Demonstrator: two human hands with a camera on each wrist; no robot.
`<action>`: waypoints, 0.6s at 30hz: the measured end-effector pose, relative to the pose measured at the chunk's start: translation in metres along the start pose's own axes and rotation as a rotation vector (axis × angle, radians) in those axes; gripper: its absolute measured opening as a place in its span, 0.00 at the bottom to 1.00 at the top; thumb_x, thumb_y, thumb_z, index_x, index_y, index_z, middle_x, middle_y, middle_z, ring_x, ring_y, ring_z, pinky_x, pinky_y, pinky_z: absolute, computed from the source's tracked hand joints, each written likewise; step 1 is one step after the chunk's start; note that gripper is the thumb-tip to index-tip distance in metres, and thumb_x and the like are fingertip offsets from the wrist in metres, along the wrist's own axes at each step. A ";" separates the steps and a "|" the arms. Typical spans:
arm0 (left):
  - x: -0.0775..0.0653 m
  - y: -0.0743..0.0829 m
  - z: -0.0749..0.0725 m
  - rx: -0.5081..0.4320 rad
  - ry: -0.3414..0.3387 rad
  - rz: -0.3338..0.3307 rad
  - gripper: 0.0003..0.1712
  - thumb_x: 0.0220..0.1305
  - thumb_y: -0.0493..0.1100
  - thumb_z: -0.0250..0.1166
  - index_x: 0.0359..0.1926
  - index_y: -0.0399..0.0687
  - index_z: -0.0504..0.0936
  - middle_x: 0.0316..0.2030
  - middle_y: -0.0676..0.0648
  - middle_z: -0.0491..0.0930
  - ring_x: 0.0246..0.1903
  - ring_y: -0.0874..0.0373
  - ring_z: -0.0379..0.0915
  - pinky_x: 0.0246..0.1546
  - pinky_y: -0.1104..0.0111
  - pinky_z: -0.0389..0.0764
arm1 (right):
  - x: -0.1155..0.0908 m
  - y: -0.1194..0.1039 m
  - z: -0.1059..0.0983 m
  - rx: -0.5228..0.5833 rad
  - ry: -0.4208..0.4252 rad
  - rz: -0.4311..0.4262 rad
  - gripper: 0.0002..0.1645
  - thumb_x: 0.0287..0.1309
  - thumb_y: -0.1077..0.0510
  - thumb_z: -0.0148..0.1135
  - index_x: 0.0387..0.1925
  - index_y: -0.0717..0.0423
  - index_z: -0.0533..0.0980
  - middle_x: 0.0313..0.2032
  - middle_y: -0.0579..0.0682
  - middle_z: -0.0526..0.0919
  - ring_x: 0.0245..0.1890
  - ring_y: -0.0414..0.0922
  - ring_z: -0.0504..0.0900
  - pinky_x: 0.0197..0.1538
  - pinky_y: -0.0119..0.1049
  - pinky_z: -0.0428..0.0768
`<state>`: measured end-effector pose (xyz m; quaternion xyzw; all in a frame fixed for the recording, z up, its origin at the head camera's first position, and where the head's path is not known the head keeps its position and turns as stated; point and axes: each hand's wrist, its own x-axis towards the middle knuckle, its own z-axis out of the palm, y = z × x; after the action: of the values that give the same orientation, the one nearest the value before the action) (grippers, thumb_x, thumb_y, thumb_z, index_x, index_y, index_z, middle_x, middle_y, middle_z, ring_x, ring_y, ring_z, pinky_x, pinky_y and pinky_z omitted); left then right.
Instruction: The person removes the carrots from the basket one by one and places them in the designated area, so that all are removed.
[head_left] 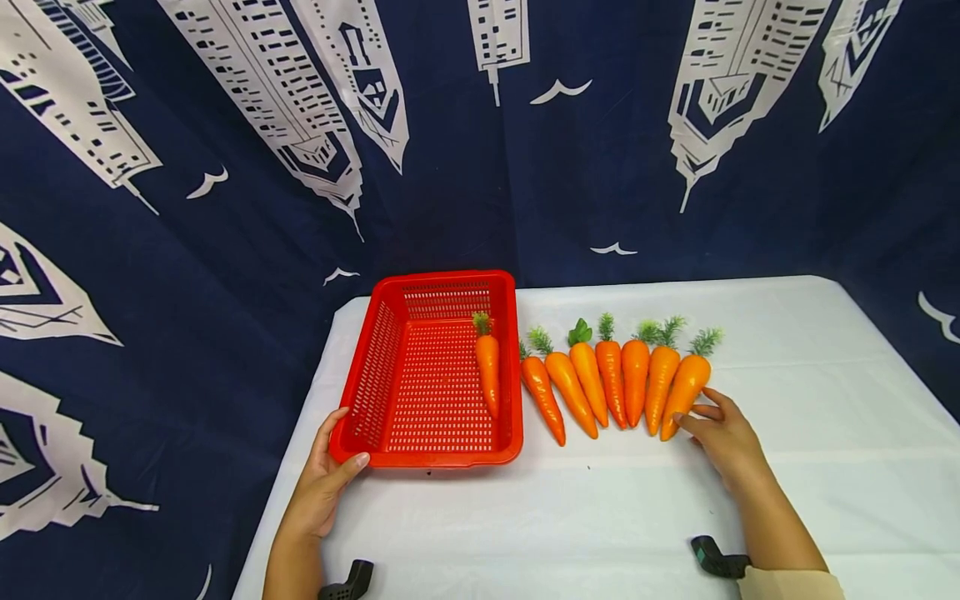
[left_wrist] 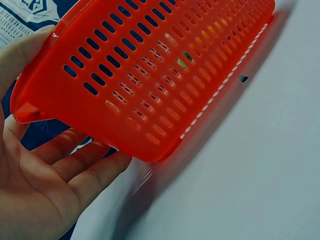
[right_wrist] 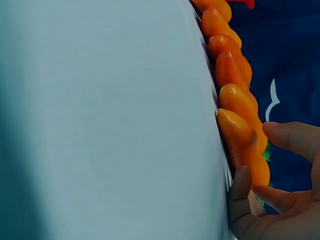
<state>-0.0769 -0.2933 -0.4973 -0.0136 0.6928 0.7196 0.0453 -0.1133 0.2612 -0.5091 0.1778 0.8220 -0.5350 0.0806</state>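
Observation:
A red plastic basket (head_left: 431, 458) with slotted walls stands at the left of the white table. My left hand (head_left: 318, 492) grips its near left corner, thumb over the rim and fingers against the outer wall. Inside, along the right side, lies one carrot (head_left: 487, 375) with a green top. Several more carrots lie in a row right of the basket, tips toward me. My right hand (head_left: 723, 437) has thumb and fingers on either side of the rightmost carrot (head_left: 688, 387), near its lower half. In the right wrist view that carrot (right_wrist: 242, 142) lies against its neighbour.
The leftmost carrot (head_left: 543, 400) of the row lies close by the basket's right wall. A dark blue cloth (head_left: 465, 183) printed with white buildings and birds hangs behind the white tabletop (head_left: 570, 525). Below the basket's near edge is a small dark speck (left_wrist: 243, 78).

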 end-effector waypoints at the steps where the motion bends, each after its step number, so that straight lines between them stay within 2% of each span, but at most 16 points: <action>1: 0.000 0.000 0.000 -0.001 -0.001 0.001 0.48 0.66 0.29 0.62 0.79 0.59 0.49 0.77 0.46 0.45 0.67 0.59 0.60 0.57 0.78 0.76 | 0.000 0.000 0.000 0.003 0.009 0.002 0.54 0.68 0.47 0.62 0.80 0.61 0.41 0.70 0.69 0.62 0.34 0.18 0.70 0.40 0.21 0.79; 7: 0.000 -0.001 0.000 -0.002 -0.003 0.010 0.48 0.66 0.29 0.62 0.78 0.59 0.49 0.76 0.46 0.46 0.68 0.58 0.60 0.58 0.77 0.76 | 0.000 0.000 -0.003 0.050 0.075 0.003 0.48 0.71 0.47 0.58 0.80 0.59 0.46 0.72 0.66 0.60 0.37 0.17 0.68 0.40 0.21 0.80; 12: 0.001 -0.002 -0.001 0.006 0.003 -0.001 0.48 0.66 0.30 0.62 0.78 0.60 0.49 0.76 0.47 0.46 0.68 0.57 0.59 0.58 0.77 0.76 | -0.002 -0.002 -0.004 0.061 0.156 -0.042 0.42 0.71 0.49 0.56 0.78 0.58 0.53 0.67 0.60 0.67 0.36 0.15 0.70 0.38 0.18 0.78; 15: 0.001 -0.003 -0.001 0.007 0.006 -0.002 0.48 0.66 0.30 0.62 0.78 0.61 0.50 0.76 0.47 0.45 0.68 0.56 0.58 0.58 0.77 0.76 | -0.004 -0.005 -0.002 0.094 0.191 -0.068 0.40 0.71 0.50 0.57 0.77 0.58 0.56 0.60 0.49 0.73 0.37 0.15 0.72 0.39 0.16 0.77; 18: 0.001 -0.003 -0.001 0.003 0.002 0.001 0.48 0.66 0.30 0.62 0.78 0.60 0.49 0.77 0.47 0.44 0.68 0.55 0.58 0.58 0.77 0.76 | -0.006 -0.011 0.000 0.137 0.201 -0.084 0.39 0.71 0.51 0.57 0.76 0.59 0.57 0.51 0.34 0.73 0.39 0.15 0.72 0.41 0.15 0.77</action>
<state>-0.0774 -0.2943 -0.4999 -0.0136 0.6940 0.7185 0.0442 -0.1117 0.2563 -0.4977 0.2012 0.7940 -0.5725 -0.0372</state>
